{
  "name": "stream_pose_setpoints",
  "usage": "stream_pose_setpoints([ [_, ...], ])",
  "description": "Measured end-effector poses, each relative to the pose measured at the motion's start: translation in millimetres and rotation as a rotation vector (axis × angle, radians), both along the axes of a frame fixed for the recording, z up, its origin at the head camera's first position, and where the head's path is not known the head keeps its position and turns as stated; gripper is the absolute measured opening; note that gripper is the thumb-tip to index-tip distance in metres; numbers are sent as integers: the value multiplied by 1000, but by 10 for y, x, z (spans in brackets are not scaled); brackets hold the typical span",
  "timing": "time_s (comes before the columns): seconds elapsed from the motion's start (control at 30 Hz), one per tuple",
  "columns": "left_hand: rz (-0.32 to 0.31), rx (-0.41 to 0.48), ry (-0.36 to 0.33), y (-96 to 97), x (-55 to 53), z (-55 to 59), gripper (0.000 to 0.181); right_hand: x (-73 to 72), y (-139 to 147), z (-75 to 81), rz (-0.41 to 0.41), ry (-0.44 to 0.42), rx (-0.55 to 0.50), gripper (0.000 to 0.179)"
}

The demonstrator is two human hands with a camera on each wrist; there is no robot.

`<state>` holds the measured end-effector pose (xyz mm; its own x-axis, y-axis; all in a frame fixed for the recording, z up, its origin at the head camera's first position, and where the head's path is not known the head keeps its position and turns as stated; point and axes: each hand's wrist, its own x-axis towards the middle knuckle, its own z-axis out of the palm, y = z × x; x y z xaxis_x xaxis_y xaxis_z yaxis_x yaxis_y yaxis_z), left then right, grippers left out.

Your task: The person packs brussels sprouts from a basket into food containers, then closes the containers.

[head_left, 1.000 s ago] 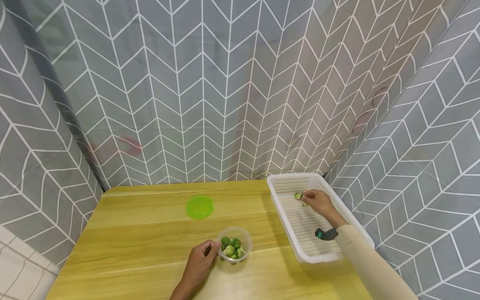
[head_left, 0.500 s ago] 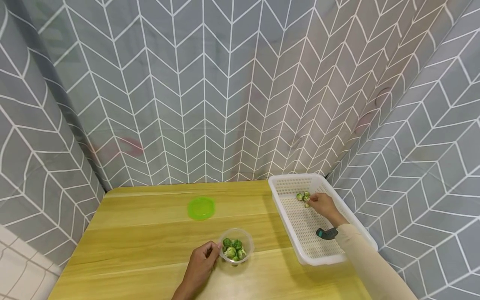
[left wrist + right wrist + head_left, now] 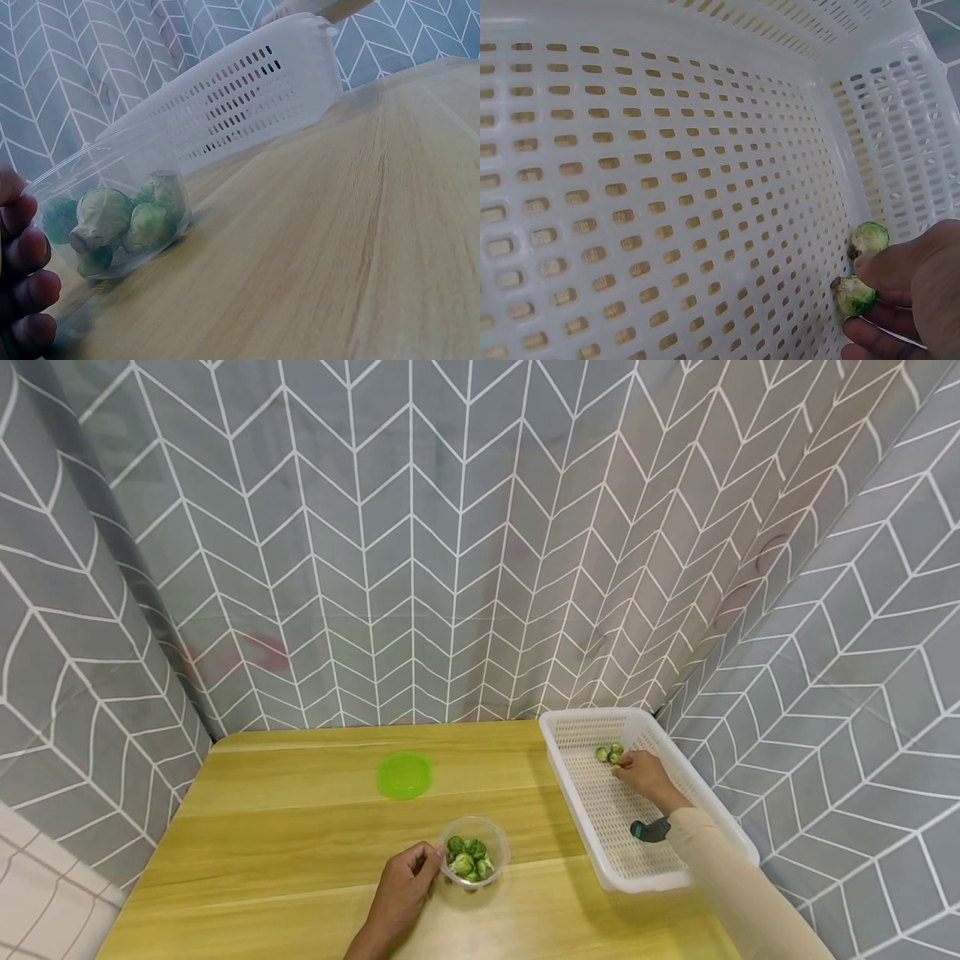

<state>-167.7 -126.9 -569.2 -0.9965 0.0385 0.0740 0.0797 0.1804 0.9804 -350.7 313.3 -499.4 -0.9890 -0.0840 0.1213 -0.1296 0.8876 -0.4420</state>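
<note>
My left hand (image 3: 405,887) holds a clear round plastic tub (image 3: 501,853) by its left rim, thumb and fingertips at the edge. Several green Brussels sprouts (image 3: 462,864) lie inside the tub, which stands on the table. In the right wrist view, my right hand (image 3: 911,296) reaches down into a white perforated basket (image 3: 705,37). Its thumb and fingers pinch a Brussels sprout (image 3: 855,295) close to the basket's floor and side wall. Another sprout (image 3: 868,237) lies just beyond the thumb, and in the head view a loose sprout (image 3: 602,754) sits left of the fingers.
A green round lid (image 3: 404,776) lies flat on the wooden table (image 3: 300,827), behind the tub. The basket stands at the table's right side. A dark wrist strap (image 3: 649,830) shows under the right sleeve. Patterned grey curtains (image 3: 435,568) close in the back and sides.
My right hand has shifted slightly back toward me and right within the basket, uncovering sprouts beyond its fingers. The left hand stays at the tub.
</note>
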Motion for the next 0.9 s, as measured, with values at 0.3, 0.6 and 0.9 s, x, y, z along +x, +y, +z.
stream_pose_setpoints([
  [0.3,7,14,-4,7,-1,1,44,-58,15,-86,-15,47,41,21],
  [0.6,19,42,-8,19,7,17,40,-51,4,-102,-20,36,50,20],
  [0.9,23,21,-20,19,-9,-13,38,-62,16,-99,-16,40,49,20],
])
